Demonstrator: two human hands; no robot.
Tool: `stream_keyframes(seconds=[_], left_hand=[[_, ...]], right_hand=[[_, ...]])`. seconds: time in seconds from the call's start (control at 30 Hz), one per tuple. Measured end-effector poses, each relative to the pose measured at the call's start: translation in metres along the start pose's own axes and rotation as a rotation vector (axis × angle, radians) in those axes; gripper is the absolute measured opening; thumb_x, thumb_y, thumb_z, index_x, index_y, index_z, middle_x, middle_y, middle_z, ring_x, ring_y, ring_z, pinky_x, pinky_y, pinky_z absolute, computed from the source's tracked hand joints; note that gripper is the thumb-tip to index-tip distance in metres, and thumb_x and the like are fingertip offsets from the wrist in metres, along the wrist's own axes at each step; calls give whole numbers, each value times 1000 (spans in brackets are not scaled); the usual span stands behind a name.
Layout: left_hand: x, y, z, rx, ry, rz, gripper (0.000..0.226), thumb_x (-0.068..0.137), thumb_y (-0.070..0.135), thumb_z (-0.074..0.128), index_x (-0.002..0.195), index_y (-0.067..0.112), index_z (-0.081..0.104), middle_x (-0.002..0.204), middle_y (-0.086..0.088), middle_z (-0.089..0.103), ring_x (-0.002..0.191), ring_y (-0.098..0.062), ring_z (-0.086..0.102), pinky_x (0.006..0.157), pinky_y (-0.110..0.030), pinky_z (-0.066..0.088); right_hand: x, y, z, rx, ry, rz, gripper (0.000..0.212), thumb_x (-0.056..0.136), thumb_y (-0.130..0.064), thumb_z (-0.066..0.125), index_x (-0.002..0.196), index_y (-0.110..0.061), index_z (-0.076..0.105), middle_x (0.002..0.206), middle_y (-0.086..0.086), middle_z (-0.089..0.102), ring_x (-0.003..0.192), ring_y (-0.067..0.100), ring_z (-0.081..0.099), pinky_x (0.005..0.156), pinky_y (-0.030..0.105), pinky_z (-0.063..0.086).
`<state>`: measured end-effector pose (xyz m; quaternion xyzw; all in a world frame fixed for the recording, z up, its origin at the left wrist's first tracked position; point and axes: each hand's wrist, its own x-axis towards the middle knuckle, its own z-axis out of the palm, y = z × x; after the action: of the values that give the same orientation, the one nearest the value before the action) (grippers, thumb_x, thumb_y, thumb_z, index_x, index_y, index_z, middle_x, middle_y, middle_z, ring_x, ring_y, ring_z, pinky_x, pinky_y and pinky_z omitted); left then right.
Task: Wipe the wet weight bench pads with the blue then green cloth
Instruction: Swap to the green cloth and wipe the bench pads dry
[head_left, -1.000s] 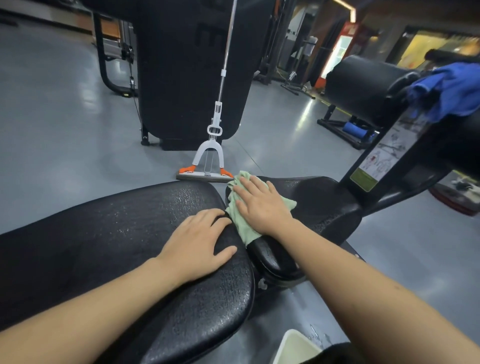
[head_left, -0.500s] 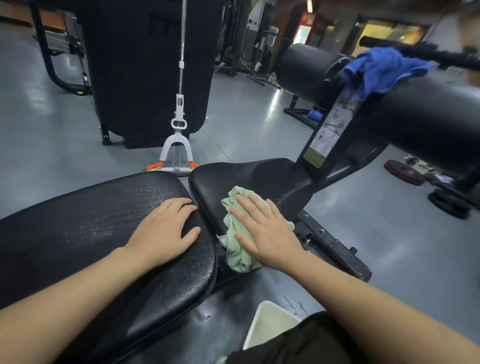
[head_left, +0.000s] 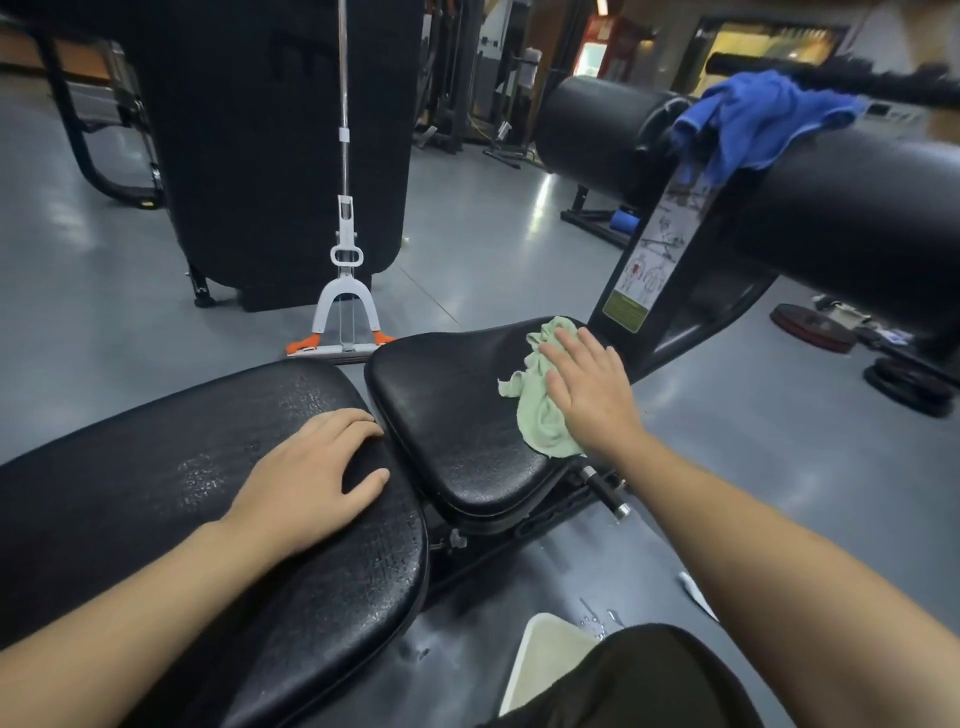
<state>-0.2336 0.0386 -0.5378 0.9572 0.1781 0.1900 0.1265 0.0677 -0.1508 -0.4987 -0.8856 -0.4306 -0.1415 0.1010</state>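
Two black bench pads lie before me: a long back pad (head_left: 156, 483) with water droplets on it, and a smaller seat pad (head_left: 447, 395) beyond. My right hand (head_left: 592, 395) lies flat on a crumpled green cloth (head_left: 540, 415), pressing it onto the seat pad's right side. My left hand (head_left: 311, 478) rests palm-down on the back pad's end, fingers curled over its edge and holding nothing. A blue cloth (head_left: 753, 124) hangs over the black roller pad (head_left: 857, 218) at the upper right.
A white and orange mop (head_left: 343, 291) stands on the grey floor just past the bench. A tall black machine (head_left: 270, 145) rises behind it. Weight plates (head_left: 810, 327) lie on the floor at right. A pale container (head_left: 545, 660) sits by my knee.
My right hand has slid the green cloth from the seat pad's near left edge up to its far right side. My left hand stays on the back pad.
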Motion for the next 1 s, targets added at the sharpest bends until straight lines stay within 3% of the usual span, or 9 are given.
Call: stream_keyframes(seconds=[0.2, 0.33, 0.4, 0.6, 0.8, 1.0], left_hand=[[1, -1, 3, -78, -10, 16, 58, 83, 63, 35, 127, 30, 55, 136, 21, 48, 132, -5, 38, 104, -30, 41], [0, 2, 3, -89, -1, 14, 58, 83, 63, 34, 126, 30, 55, 136, 21, 49, 131, -5, 39, 103, -32, 43], [-1, 3, 1, -92, 2, 14, 60, 83, 63, 33, 128, 31, 55, 137, 22, 48, 132, -3, 38, 103, -30, 42], [-1, -2, 3, -110, -8, 10, 61, 83, 67, 32, 130, 35, 53, 139, 25, 45, 134, 2, 35, 105, -25, 39], [7, -4, -1, -89, -6, 17, 43, 81, 67, 36, 112, 41, 49, 125, 29, 45, 120, 1, 43, 89, -32, 50], [8, -5, 0, -78, -9, 9, 43, 81, 68, 34, 112, 42, 48, 125, 30, 44, 120, 3, 41, 88, -34, 51]], right_hand=[[-27, -43, 0, 93, -57, 103, 55, 104, -45, 23, 158, -34, 24, 168, -10, 10, 154, 13, -3, 124, 50, 4], [-63, -84, -6, 108, -104, -32, 84, 85, -77, 16, 157, -33, 27, 167, -12, 10, 153, 12, -6, 124, 49, 0], [-64, -82, -7, 79, -112, -66, 88, 83, -81, 18, 156, -33, 29, 167, -12, 10, 153, 11, -8, 124, 48, -1], [-38, -48, 1, 119, -22, -45, 60, 96, -62, 36, 152, -39, 36, 165, -16, 17, 153, 8, -4, 125, 47, 2], [12, 2, 0, 56, 62, 150, 56, 97, -56, 34, 149, -37, 41, 163, -11, 27, 152, 15, 12, 123, 47, 12], [45, 23, -2, 96, -11, 299, 57, 93, -59, 38, 145, -37, 45, 161, -7, 30, 145, 23, 25, 114, 49, 29]])
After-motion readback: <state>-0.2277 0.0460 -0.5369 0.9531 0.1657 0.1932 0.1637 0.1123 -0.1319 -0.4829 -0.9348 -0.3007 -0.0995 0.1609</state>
